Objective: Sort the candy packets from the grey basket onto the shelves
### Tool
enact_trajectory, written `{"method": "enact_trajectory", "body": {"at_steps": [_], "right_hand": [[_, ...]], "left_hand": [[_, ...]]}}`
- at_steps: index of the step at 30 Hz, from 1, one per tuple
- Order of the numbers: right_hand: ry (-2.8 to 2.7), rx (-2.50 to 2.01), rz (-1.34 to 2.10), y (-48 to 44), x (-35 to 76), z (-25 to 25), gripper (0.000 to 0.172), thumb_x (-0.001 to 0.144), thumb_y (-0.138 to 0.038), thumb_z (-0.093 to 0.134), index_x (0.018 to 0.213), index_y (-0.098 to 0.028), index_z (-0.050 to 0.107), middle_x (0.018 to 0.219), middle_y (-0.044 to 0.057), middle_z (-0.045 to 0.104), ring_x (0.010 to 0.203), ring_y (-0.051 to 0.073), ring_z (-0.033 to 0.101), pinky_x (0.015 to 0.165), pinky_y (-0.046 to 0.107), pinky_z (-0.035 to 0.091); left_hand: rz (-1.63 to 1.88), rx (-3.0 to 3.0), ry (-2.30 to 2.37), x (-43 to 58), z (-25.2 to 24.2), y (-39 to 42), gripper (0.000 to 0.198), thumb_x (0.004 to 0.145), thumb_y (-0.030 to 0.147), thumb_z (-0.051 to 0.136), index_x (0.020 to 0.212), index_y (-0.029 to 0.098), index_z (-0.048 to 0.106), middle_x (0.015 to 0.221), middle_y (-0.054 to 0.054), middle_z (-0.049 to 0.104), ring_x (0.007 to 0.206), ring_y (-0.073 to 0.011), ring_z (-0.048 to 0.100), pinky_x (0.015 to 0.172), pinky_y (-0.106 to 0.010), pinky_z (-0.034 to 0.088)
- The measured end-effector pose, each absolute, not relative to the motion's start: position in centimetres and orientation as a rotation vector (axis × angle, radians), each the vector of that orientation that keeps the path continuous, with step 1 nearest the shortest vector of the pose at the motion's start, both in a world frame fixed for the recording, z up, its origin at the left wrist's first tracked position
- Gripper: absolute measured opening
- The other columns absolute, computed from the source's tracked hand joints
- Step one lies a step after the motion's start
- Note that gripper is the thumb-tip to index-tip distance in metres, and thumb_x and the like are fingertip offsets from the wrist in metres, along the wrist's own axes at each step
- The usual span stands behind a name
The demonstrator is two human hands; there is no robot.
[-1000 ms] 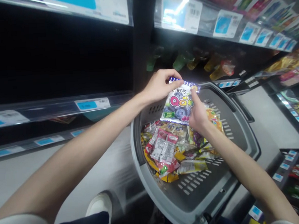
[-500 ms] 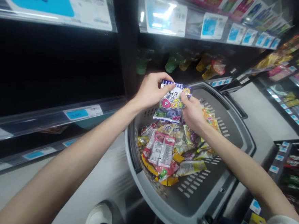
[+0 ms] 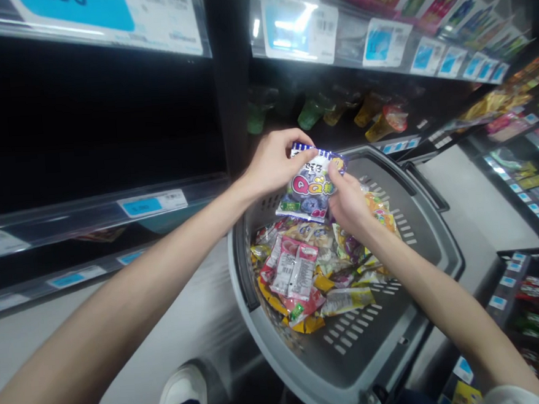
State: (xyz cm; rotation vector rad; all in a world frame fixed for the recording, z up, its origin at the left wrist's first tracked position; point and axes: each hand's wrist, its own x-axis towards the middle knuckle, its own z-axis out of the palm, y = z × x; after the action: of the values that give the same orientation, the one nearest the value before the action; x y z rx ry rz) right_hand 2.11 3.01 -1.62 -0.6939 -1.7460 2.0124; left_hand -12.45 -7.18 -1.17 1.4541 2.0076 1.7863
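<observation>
Above the grey basket (image 3: 285,364), left hand (image 3: 278,158) and right hand (image 3: 349,199) pinch a gummy packet (image 3: 306,190) between thumbs and fingers.

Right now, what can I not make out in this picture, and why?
Head view:
Candy bag: back turned away; right edge partly behind right hand.
Basket: part of its bottom, under packets.
Top-left price label: cut off by upper edge.
Far-right shelf packets: print too small and blurred.
</observation>
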Motion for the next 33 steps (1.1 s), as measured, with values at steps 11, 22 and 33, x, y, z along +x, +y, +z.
{"method": "enact_trajectory", "body": {"at_steps": [11,22,33], "right_hand": [[-1.743,-0.668,2.019,3.2,2.2,-1.6,0.048,0.075,-0.065,0.074,0.102,-0.024,0.068,0.100,0.006,0.076,0.107,0.026,0.069,0.094,0.047,0.055],[-1.736,-0.652,2.035,3.2,2.3,-1.5,0.049,0.076,-0.065,0.074,0.106,-0.026,0.069,0.103,0.006,0.076,0.110,0.027,0.068,0.095,0.050,0.055],[-1.700,-0.706,2.011,3.8,2.3,-1.0,0.050,0.079,-0.063,0.073,0.109,-0.023,0.068,0.105,0.008,0.077,0.114,0.028,0.067,0.096,0.048,0.057]], "left_hand": [[1.799,1.463,1.991,-12.5,-1.2,-7.1,0.019,0.083,0.034,0.065,0.092,0.018,0.071,0.086,-0.003,0.072,0.074,-0.0155,0.062,0.069,-0.030,0.048],[1.861,1.482,1.986,-12.7,-1.6,-7.0,0.022,0.084,0.038,0.069,0.097,0.021,0.066,0.072,0.000,0.061,0.077,-0.0181,0.061,0.071,-0.032,0.048],[1.872,1.521,1.869,-13.3,-2.7,-6.5,0.025,0.097,0.038,0.052,0.116,0.023,0.057,0.090,-0.006,0.067,0.083,-0.0194,0.066,0.071,-0.033,0.055]]}}
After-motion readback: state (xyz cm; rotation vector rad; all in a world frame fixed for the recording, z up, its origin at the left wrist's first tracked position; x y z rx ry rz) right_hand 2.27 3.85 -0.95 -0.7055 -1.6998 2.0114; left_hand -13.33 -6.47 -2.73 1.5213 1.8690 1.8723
